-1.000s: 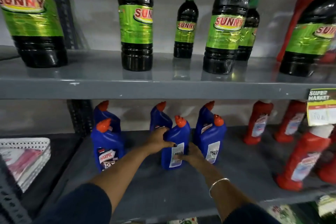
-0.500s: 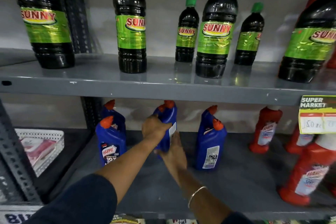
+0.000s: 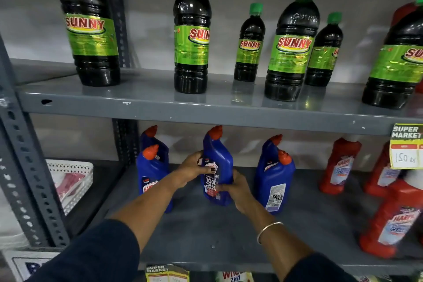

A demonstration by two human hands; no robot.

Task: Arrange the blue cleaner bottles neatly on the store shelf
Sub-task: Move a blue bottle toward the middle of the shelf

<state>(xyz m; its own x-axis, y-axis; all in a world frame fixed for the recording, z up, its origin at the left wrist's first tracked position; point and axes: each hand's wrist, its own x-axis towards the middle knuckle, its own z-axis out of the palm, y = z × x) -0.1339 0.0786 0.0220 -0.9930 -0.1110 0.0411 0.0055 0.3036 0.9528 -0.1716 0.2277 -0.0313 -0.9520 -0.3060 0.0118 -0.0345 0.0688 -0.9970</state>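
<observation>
Grey metal shelving fills the view, its lower shelf (image 3: 206,231) carrying the cleaners and its upper shelf (image 3: 206,110) a row of dark bottles with green caps and green labels (image 3: 191,30). Near the middle of the lower shelf a blue plastic cleaner bottle with an angled orange cap (image 3: 217,167) stands upright, label facing near, grasped by both hands: the left hand (image 3: 193,168) wraps its left side with the thumb across the label, and the right hand (image 3: 238,188) cups its lower right side with fingers curled onto the front. To the left stand two more blue bottles (image 3: 152,174), one behind the other, partly hidden by the left forearm; to the right, just beside the right hand, stands another pair of blue bottles (image 3: 274,181), front one showing its back label. Red cleaner bottles (image 3: 338,165) stand farther right, and a yellow price tag (image 3: 406,146) hangs from the upper shelf's edge. A white perforated basket (image 3: 73,181) sits at far left
</observation>
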